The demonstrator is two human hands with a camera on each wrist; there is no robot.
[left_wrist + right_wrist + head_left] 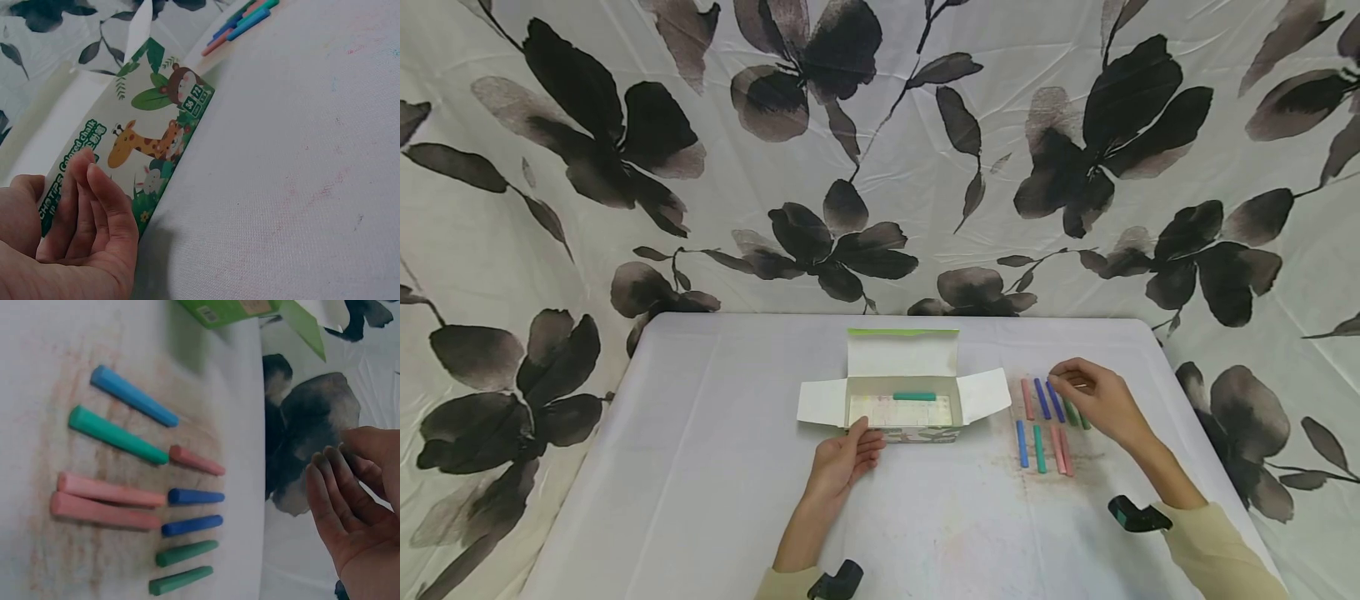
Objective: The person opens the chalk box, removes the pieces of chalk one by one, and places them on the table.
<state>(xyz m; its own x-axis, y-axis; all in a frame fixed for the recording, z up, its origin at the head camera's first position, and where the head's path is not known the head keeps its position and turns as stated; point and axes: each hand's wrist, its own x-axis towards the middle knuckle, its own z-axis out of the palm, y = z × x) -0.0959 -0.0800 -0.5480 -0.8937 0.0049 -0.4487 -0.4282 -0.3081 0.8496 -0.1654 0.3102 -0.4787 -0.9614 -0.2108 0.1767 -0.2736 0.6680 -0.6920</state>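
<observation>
An open chalk box [957, 408] stands on the table with its lid raised and side flaps spread. One green chalk stick [914, 397] lies inside. My left hand [842, 462] holds the box's front wall near its left corner, thumb at the rim and fingers outside. The left wrist view shows the printed front with a giraffe [134, 145]. Over the back row of chalks hovers my right hand [1099, 400], its fingers loosely bent with nothing between them. Below it lie blue chalks [197, 497], green chalks [187, 553], pink chalks [109, 512] and a light-blue chalk [134, 397].
The chalk sticks lie in two rows right of the box, on cloth with reddish dust smudges. A white cloth covers the table [715, 467]. Behind it hangs a floral curtain [925, 167]. The box's right flap [985, 395] reaches towards the chalks.
</observation>
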